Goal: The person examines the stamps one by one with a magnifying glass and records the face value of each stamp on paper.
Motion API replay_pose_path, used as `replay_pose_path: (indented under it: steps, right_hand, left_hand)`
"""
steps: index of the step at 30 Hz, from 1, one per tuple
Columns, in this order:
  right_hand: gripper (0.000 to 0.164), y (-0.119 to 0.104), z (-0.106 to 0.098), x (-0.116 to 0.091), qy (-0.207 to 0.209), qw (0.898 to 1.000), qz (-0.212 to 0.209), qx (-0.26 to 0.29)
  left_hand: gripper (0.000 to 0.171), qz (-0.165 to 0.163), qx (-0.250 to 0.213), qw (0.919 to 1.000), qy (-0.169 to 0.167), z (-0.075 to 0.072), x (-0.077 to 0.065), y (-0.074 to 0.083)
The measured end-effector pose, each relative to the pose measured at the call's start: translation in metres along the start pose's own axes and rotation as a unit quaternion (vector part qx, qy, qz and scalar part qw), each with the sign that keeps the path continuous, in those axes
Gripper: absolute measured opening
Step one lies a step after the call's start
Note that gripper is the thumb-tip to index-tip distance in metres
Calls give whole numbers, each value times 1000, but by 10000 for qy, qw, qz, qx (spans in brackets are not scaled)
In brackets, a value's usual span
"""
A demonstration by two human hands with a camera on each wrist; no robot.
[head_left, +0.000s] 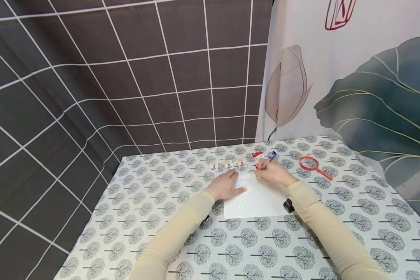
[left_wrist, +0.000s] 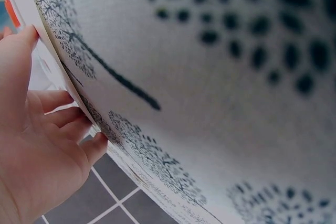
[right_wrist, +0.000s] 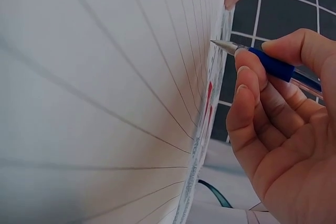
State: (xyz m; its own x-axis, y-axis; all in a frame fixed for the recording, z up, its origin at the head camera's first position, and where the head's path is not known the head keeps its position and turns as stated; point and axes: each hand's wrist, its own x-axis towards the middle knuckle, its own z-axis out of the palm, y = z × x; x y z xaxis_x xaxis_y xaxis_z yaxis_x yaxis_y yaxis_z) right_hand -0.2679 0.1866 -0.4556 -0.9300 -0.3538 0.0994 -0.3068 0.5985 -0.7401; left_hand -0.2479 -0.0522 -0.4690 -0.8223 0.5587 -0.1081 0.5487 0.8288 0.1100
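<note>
A sheet of white lined paper point(head_left: 255, 202) lies on the table. My left hand point(head_left: 225, 186) rests across its upper left edge, fingers extended and thumb spread onto the page; the left wrist view shows the same hand point(left_wrist: 47, 135) from the palm side. Near the top edge of the sheet, my right hand point(head_left: 275, 171) holds a blue pen point(head_left: 268, 158). In the right wrist view, thumb and fingers pinch the blue grip of the pen point(right_wrist: 270, 64). Its metal tip points at the paper point(right_wrist: 105, 103); whether it touches cannot be told.
Several small items lie beyond the sheet: picture cards point(head_left: 229, 165) and red triangular pieces point(head_left: 257, 154), one partly behind the right hand. A red magnifying glass point(head_left: 324, 174) lies to the right. The tablecloth point(head_left: 154, 217) has a tree print. Dark gridded cloth point(head_left: 189, 74) hangs behind the table.
</note>
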Motion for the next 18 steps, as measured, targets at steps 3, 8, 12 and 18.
replay_pose_path:
  steps: [3,8,12,18]
  right_hand:
    - [15,0,1,0,39,10000,-25,-1]
    - [15,-1,1,0,59,10000,-36,3]
    - [16,-3,1,0,63,10000,-33,0]
    - [15,-4,0,-1,1,10000,-26,51]
  left_hand:
    - [83,-3,-25,10000,23,0,0,0]
    - [83,-23,-29,10000,-27,1,1,-1]
    - [84,-12,-8,10000,-48,1,1,-1]
    - [84,-16,-35,10000,-60,0,0,-1]
